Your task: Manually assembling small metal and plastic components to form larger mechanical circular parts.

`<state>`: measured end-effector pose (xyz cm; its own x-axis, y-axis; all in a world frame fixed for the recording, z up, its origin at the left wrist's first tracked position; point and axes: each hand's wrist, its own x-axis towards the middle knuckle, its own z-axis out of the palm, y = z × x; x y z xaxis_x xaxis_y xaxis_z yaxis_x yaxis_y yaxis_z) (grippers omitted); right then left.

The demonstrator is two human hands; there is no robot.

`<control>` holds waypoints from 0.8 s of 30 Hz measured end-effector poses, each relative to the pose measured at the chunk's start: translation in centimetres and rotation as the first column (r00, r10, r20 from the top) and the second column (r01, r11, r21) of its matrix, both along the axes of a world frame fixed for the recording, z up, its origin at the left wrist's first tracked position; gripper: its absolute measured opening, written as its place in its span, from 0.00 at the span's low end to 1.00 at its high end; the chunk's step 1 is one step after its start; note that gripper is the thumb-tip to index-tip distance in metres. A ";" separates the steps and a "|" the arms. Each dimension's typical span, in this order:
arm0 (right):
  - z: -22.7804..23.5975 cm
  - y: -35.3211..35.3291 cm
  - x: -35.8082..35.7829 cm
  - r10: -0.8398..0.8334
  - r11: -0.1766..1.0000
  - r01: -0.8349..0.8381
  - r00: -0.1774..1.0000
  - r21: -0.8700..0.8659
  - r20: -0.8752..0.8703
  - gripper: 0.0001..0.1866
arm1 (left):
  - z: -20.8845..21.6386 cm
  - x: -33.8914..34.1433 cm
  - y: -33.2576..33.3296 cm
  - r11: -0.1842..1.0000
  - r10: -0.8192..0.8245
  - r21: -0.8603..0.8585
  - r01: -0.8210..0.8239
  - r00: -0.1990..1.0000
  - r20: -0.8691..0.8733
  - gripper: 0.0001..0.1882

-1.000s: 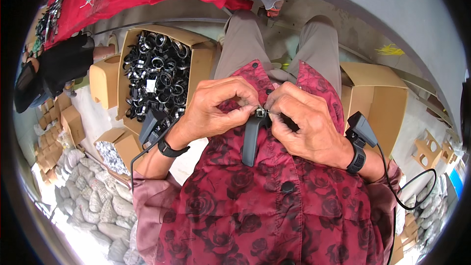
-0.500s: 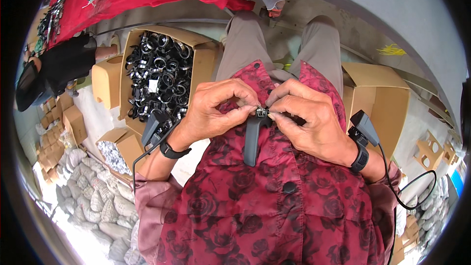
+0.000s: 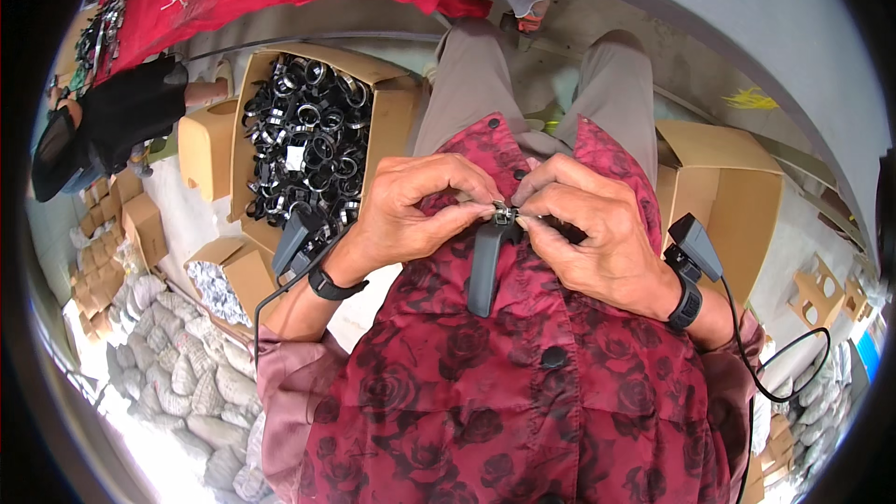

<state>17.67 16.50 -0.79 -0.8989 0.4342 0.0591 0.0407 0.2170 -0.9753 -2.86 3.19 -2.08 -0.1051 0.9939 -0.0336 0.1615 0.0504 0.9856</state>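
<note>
A dark grey curved handle (image 3: 484, 275) hangs over my lap in front of the red floral garment. At its upper end is a small metal fitting (image 3: 504, 215). My left hand (image 3: 406, 213) pinches this fitting from the left with thumb and forefinger. From the other side, my right hand (image 3: 590, 235) is closed, its thumb and fingertips meeting at the fitting's right edge. The fingertips partly hide the fitting, so its finer parts cannot be made out.
Left of my knees stands a cardboard box (image 3: 394, 131) full of black parts with shiny metal rings. Another open cardboard box (image 3: 737, 196) is at the right. Grey cloth (image 3: 784, 47) covers a table at upper right. Another person in black (image 3: 121, 126) is at far left.
Both hands keep their pinch at the metal fitting, with only slight finger shifts. The whole view has moved a little; the handle still hangs in the same place.
</note>
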 end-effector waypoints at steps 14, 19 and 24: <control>-0.1 -0.1 -0.1 -0.022 1.000 0.021 1.000 0.013 0.018 0.05 | -0.4 0.7 -0.4 0.995 0.025 0.094 -0.014 0.992 -0.123 0.07; 0.0 0.0 0.0 -0.014 1.000 0.013 1.000 0.027 0.025 0.06 | -0.5 1.4 -0.8 0.994 0.109 0.020 -0.109 0.994 -0.013 0.04; 0.0 -0.2 -0.1 -0.025 0.999 0.025 1.000 0.022 0.000 0.06 | -0.8 1.6 -1.2 0.990 0.127 0.070 -0.125 0.992 -0.021 0.05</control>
